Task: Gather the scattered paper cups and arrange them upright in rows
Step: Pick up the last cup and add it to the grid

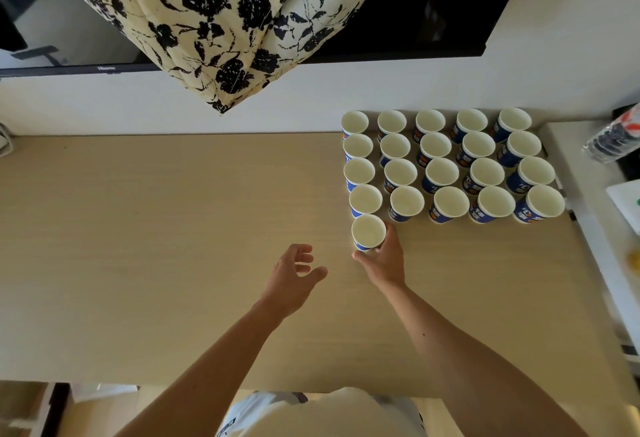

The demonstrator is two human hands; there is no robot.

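Note:
Several blue-and-white paper cups [440,173] stand upright in tidy rows at the table's back right, against the wall. One more upright cup [369,231] stands at the front of the leftmost column, and my right hand [382,260] grips its lower side with thumb and fingers curled round it. My left hand [294,272] hovers over the bare wood left of that cup, fingers loosely spread, holding nothing.
The light wooden table [173,228] stretches left and toward me. A floral cloth [221,21] hangs over a dark television [69,14] on the wall. A plastic bottle [613,138] and white items lie on a white surface [588,215] at the right.

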